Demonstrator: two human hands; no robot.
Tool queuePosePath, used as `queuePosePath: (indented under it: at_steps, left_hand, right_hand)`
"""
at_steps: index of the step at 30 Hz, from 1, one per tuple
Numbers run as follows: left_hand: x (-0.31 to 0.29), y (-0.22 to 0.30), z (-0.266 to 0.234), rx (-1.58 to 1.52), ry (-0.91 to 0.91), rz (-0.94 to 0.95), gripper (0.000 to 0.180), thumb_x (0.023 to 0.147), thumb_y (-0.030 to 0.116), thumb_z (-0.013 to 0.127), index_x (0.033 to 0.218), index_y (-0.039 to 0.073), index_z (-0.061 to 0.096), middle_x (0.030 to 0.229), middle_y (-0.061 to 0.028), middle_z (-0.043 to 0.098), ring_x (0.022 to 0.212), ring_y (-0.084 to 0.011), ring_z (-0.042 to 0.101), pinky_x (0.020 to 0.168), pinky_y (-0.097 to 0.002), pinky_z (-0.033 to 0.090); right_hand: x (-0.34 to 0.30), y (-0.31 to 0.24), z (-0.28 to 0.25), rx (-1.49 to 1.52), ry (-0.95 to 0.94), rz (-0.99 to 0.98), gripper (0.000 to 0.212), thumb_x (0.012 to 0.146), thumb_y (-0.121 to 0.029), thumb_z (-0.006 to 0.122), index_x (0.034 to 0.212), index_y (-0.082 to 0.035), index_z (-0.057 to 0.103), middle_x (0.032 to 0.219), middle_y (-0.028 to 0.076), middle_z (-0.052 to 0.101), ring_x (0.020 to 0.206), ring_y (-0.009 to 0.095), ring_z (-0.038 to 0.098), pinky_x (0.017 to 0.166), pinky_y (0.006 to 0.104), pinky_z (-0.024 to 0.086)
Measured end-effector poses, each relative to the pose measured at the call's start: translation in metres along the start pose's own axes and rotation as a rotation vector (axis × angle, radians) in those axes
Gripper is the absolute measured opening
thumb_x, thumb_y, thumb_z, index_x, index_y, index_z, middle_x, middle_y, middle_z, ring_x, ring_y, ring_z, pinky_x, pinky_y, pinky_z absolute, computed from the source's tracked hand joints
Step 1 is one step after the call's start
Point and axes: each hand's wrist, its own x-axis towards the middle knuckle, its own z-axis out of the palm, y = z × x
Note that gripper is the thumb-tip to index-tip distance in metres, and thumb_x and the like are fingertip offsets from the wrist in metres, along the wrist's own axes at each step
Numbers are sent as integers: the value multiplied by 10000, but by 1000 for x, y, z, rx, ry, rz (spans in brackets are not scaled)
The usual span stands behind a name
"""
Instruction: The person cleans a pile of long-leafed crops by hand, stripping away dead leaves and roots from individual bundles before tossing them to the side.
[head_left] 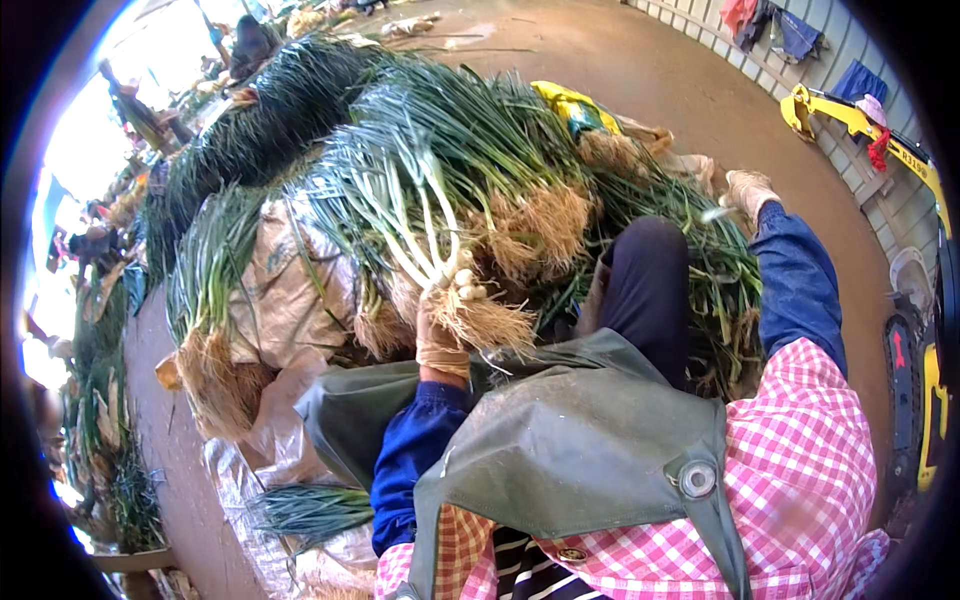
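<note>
My left hand (pixel 440 345), in a pale glove, is closed round a bunch of green onions (pixel 432 225) just above my lap. Their white stems and bulbs show above the fist, and the tangled roots hang to its right. My right hand (pixel 750 195), also gloved, is stretched out to the far right at the edge of the pile. Its fingers are curled, with a small whitish thing beside them that is too blurred to name. Heaped green onions (pixel 480 130) lie in front of me, their brown roots facing me.
A bundle of green onions (pixel 205 300) leans against a tan sack (pixel 290 285) on the left. Plastic sheeting (pixel 235 490) lies below it. A yellow digger arm (pixel 850 115) stands at the right by a metal wall (pixel 850 60). Brown floor (pixel 640 50) runs behind the pile.
</note>
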Motion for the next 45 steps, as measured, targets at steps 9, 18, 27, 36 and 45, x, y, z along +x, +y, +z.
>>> queuePosePath:
  at_steps: [9,18,27,36,45]
  left_hand:
    - [25,-6,-35,169,-153,-12,232,931,200,521,1060,22,595,788,-38,597,689,-173,596,635,-301,520]
    - [17,-12,-36,50,-142,-128,230,918,132,534,1065,-43,553,887,-155,648,779,-265,637,735,-349,552]
    - [-19,0,28,-18,-282,62,393,863,90,586,1223,-45,504,1033,-193,608,874,-285,603,834,-381,512]
    - [8,-21,-8,133,192,-188,355,955,359,504,1151,72,576,999,-114,661,960,-250,619,827,-383,522]
    - [14,-7,-50,133,266,-129,168,878,126,623,1005,18,608,819,-63,647,690,-188,623,674,-312,537]
  right_hand:
    - [-34,-241,-8,1006,411,-1344,201,898,-129,538,1056,-56,639,998,64,630,940,199,592,834,310,479]
    - [-75,-356,18,2117,-842,-837,159,915,-197,580,957,-49,618,700,1,575,460,51,462,386,197,359]
    - [-36,-277,-30,1939,-97,-529,317,927,-360,551,974,-58,635,707,25,620,548,85,540,548,240,445]
    - [-87,-327,0,735,238,-1017,417,864,-411,568,1144,-103,543,966,153,639,873,310,645,716,421,512]
    - [-89,-294,1,566,-313,-1155,221,853,-312,574,833,-100,632,687,109,616,657,268,607,626,360,485]
